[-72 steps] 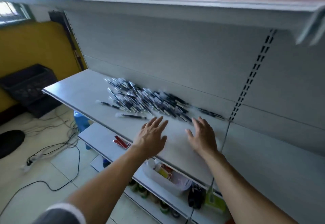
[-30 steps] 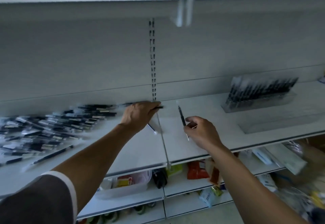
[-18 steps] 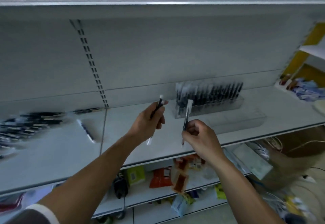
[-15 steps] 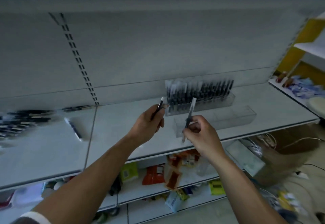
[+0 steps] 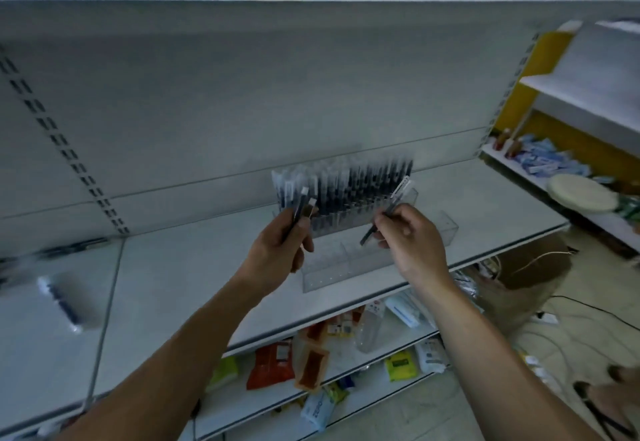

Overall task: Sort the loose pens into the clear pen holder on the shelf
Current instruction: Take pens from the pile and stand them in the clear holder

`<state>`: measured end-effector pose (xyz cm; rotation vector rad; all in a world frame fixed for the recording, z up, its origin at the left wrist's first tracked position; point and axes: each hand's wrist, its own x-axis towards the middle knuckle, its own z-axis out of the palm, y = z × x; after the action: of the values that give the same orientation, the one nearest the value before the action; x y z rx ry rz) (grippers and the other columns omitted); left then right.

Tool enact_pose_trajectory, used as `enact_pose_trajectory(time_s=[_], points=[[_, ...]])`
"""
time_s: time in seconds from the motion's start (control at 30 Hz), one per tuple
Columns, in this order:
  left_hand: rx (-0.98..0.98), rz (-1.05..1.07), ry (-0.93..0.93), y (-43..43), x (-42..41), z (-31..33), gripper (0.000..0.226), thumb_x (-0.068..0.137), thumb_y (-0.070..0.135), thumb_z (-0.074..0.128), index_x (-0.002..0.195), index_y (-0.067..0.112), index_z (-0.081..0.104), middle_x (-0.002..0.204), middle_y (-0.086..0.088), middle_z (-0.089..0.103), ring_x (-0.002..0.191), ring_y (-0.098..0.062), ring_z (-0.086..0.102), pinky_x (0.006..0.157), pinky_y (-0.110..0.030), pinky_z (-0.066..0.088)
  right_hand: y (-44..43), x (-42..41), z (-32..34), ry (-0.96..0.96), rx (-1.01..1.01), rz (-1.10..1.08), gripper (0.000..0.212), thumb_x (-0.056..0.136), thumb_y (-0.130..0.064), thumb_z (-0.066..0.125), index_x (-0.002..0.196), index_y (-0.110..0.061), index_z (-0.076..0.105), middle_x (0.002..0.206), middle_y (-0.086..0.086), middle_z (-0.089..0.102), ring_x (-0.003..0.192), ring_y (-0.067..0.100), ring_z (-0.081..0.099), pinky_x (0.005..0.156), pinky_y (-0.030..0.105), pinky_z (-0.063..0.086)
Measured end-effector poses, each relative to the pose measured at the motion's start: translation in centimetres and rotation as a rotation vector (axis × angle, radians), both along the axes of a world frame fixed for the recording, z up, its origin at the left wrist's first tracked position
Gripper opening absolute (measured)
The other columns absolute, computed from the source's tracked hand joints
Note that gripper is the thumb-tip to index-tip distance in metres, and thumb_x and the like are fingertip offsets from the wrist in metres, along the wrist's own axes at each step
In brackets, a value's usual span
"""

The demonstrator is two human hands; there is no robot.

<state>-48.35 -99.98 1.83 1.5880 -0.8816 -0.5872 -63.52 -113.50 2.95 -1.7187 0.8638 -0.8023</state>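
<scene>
My left hand [image 5: 277, 250] grips two dark pens [image 5: 300, 205] with their clear caps pointing up. In my right hand [image 5: 410, 239] a single pen [image 5: 387, 212] is pinched at a slant, cap up and to the right. Both hands hover over the grey shelf [image 5: 194, 278], just in front of a clear pen holder [image 5: 349, 212] packed with a row of upright black pens. A second clear holder [image 5: 349, 264], with nothing visible in it, lies nearer the shelf's front edge below my hands. One loose pen [image 5: 61, 303] lies blurred on the shelf at far left.
The tail of the loose pen pile [image 5: 69, 248] shows at the left edge. Lower shelves hold snack packets [image 5: 277, 364] and a plastic bottle [image 5: 369, 328]. A side shelf at right carries blue packets [image 5: 543, 160] and a round white plate [image 5: 581, 193]. Cables lie on the floor.
The view swung right from the pen pile to the holders. Both hands picked up pens from the pile and carried them right, up to the filled clear holder.
</scene>
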Motion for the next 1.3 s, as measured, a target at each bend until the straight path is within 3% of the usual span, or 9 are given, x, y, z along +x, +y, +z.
enact_pose_trajectory(time_s=[0.17,0.33,0.57,0.73,0.9,1.0,1.13,1.23,1.3], points=[[0.007,-0.017,-0.016,-1.9,0.5,0.2,0.018,0.101,0.025,0.046,0.099,0.011,0.055,0.067,-0.001,0.057,0.051,-0.014,0.041,0.048,-0.021,0.035,-3.1,1.0,0.5,-0.009,-0.089,-0.056,0.005,0.092,-0.025,0.062,0.09,-0.025,0.067,0.084,-0.002,0.071,0.082,0.018,0.068,0.084,0.046,0.055],[-0.013,0.026,0.085,-3.2,0.5,-0.2,0.013,0.1,0.01,0.044,0.091,0.007,0.053,0.068,0.004,0.061,0.054,-0.011,0.041,0.053,-0.02,0.035,-7.5,3.9,0.2,0.097,-0.256,-0.033,0.017,0.091,-0.027,0.064,0.086,-0.01,0.061,0.081,-0.001,0.068,0.075,0.014,0.064,0.063,0.024,0.045],[0.002,0.232,-0.011,-5.7,-0.9,-0.6,0.017,0.101,0.015,0.042,0.091,0.007,0.054,0.071,0.004,0.064,0.047,-0.012,0.047,0.046,-0.023,0.039,-11.5,6.9,-1.7,0.297,-0.463,0.341,0.031,0.095,-0.026,0.06,0.069,-0.024,0.042,0.061,-0.011,0.044,0.054,0.002,0.041,0.049,0.024,0.027],[0.04,0.352,-0.012,-7.7,-2.1,-1.5,0.014,0.098,0.025,0.048,0.088,0.026,0.059,0.072,-0.001,0.065,0.049,-0.012,0.045,0.048,-0.027,0.036,-12.7,8.3,-3.4,0.442,-0.585,0.522,0.032,0.095,-0.03,0.058,0.069,-0.023,0.041,0.062,-0.007,0.043,0.062,0.019,0.049,0.055,0.03,0.034],[-0.007,0.363,0.112,-9.0,-3.4,-1.3,0.015,0.099,0.009,0.046,0.107,0.001,0.056,0.078,-0.001,0.067,0.057,-0.013,0.05,0.051,-0.021,0.039,-12.7,8.2,-4.2,0.379,-0.581,0.505,0.018,0.094,-0.029,0.057,0.081,-0.017,0.058,0.073,0.0,0.059,0.066,0.018,0.055,0.06,0.03,0.044],[-0.01,0.354,0.124,-9.5,-4.1,-0.5,0.017,0.1,0.004,0.041,0.109,0.002,0.055,0.084,-0.003,0.069,0.061,-0.015,0.058,0.052,-0.022,0.043,-12.8,7.7,-3.8,0.357,-0.535,0.522,0.018,0.094,-0.027,0.057,0.08,-0.016,0.057,0.072,-0.001,0.058,0.066,0.018,0.054,0.061,0.029,0.04],[-0.05,0.302,0.203,-9.7,-4.7,0.4,0.019,0.101,0.011,0.04,0.113,0.005,0.054,0.089,-0.004,0.071,0.06,-0.019,0.062,0.053,-0.027,0.049,-12.3,5.0,-3.3,0.178,-0.517,0.393,0.022,0.092,-0.022,0.063,0.112,-0.014,0.067,0.099,-0.001,0.07,0.084,0.015,0.065,0.073,0.03,0.053],[-0.003,0.261,0.119,-9.7,-4.9,0.5,0.019,0.101,0.016,0.043,0.113,0.009,0.056,0.083,-0.003,0.071,0.051,-0.019,0.055,0.047,-0.027,0.045,-11.3,1.9,-3.0,-0.08,-0.602,0.322,0.028,0.089,-0.011,0.065,0.117,-0.011,0.065,0.104,0.001,0.066,0.077,0.003,0.059,0.069,0.012,0.051],[0.086,0.195,0.04,-9.8,-5.1,0.4,0.017,0.1,0.019,0.046,0.11,0.013,0.059,0.078,-0.002,0.07,0.048,-0.014,0.051,0.046,-0.026,0.042,-11.0,0.8,-3.2,-0.132,-0.694,0.357,0.031,0.09,-0.009,0.061,0.121,-0.01,0.063,0.117,0.003,0.058,0.087,0.002,0.058,0.075,0.007,0.048]])
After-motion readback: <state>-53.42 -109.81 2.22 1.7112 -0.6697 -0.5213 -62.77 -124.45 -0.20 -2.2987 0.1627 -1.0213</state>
